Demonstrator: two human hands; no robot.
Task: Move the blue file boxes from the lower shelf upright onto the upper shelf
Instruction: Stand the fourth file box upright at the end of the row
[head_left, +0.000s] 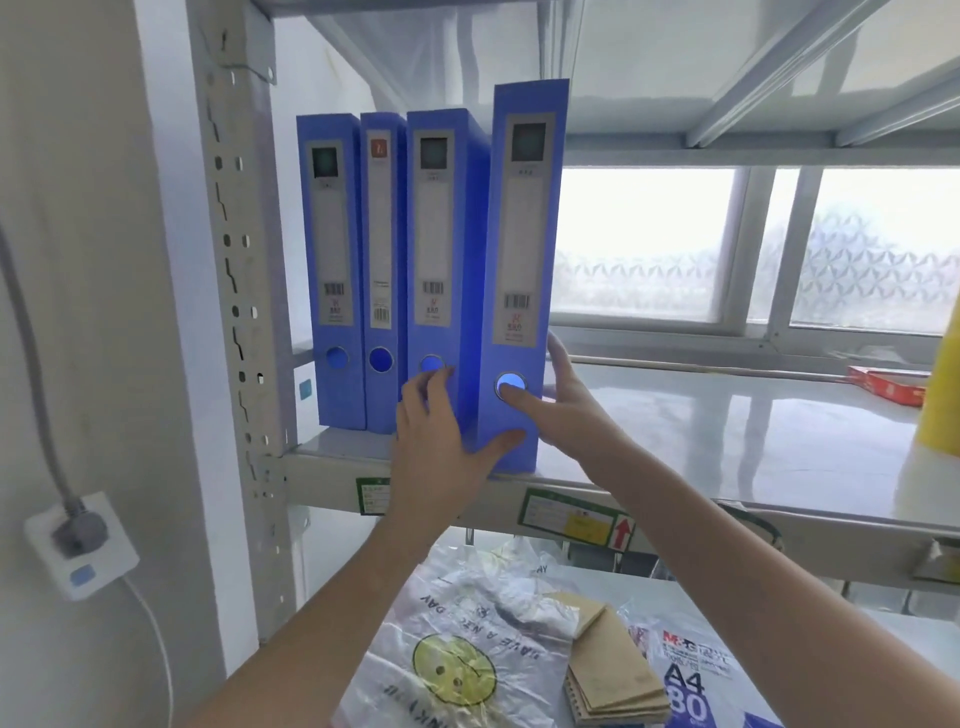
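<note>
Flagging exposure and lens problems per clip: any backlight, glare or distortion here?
Head view: the window is blown out and backlights the shelf; the upper shelf surface mirrors that light; wide-angle bending curves the shelf upright; the file box spine labels are too soft to read.

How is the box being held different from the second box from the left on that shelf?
The held box sticks out nearer the shelf's front edge, while the second box sits further back in the row. The held box's spine is wider. Its label has a dark square at the top, whereas the second box's has a red one. Both hands grip the held box; nothing touches the second. Both are blue, upright, with a round spine hole.
</note>
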